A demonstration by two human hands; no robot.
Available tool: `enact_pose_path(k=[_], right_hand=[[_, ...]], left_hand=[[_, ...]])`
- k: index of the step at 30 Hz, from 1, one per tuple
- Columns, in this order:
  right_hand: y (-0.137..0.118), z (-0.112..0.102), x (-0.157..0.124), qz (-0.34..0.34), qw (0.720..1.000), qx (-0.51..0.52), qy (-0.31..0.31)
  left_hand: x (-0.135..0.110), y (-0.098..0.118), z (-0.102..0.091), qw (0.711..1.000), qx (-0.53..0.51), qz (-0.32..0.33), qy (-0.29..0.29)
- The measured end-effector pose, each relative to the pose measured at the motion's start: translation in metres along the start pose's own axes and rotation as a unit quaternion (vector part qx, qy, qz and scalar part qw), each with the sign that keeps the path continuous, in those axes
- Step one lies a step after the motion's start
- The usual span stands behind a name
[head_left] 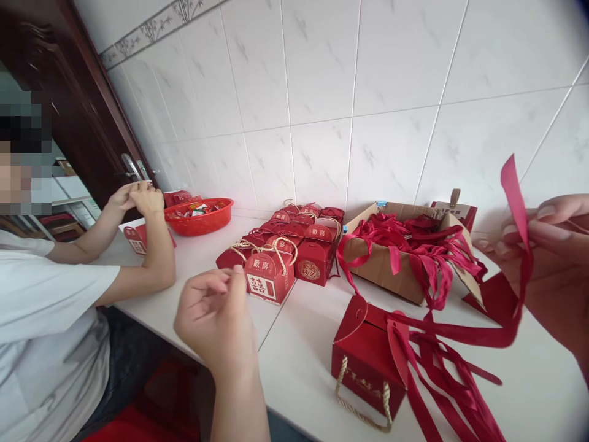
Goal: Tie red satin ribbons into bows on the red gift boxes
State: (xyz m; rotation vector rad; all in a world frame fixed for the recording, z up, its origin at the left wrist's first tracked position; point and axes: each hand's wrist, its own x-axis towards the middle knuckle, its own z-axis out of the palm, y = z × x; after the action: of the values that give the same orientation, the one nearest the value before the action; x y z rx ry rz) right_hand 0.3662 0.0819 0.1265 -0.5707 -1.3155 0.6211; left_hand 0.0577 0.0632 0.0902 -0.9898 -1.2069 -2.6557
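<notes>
At 3 o'clock in the view, the right hand (552,239) is pinching a ribbon (513,190) between thumb and fingers, its free end sticking up above the grip. The ribbon is dipping from there and running toward 9 o'clock to the top of the box (370,362). That red box is standing on the table (304,362) at 5 o'clock, a rope (386,399) hanging across its near side. Between 7 and 8 o'clock, the left hand (216,319) is curling its fingers, thumb raised close to them; I cannot tell whether it is pinching anything. More ribbons (446,374) are lying just beside the box, on its 3 o'clock side. A carton (386,279) at 4 o'clock is overflowing with ribbon. Other boxes (269,270) are standing packed together near the centre, many bearing rope or cord. Toward 9 o'clock, a basin (202,226) is holding small packets, and a co-worker (50,294) is keeping both hands close together.
</notes>
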Motion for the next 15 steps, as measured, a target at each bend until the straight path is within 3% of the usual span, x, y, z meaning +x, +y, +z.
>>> enact_pose_path(k=[3,6,8,11,15], right_hand=[[-0.001,0.005,0.002,0.008,0.999,0.021,0.023],[0.002,0.008,0.003,0.019,0.999,0.024,0.024],[0.005,0.008,0.004,0.018,1.0,0.019,0.016],[0.006,0.008,0.003,0.012,1.0,0.015,0.006],[-0.005,0.018,-0.004,-0.002,0.999,0.038,0.015]], left_hand=[[-0.013,0.007,0.006,0.996,-0.001,0.016,-0.092],[-0.026,0.022,0.008,0.982,-0.001,-0.017,-0.191],[-0.034,0.036,0.006,0.972,-0.029,-0.02,-0.232],[-0.045,0.058,0.001,0.95,-0.068,0.027,-0.303],[-0.056,0.077,-0.007,0.929,-0.055,0.052,-0.363]])
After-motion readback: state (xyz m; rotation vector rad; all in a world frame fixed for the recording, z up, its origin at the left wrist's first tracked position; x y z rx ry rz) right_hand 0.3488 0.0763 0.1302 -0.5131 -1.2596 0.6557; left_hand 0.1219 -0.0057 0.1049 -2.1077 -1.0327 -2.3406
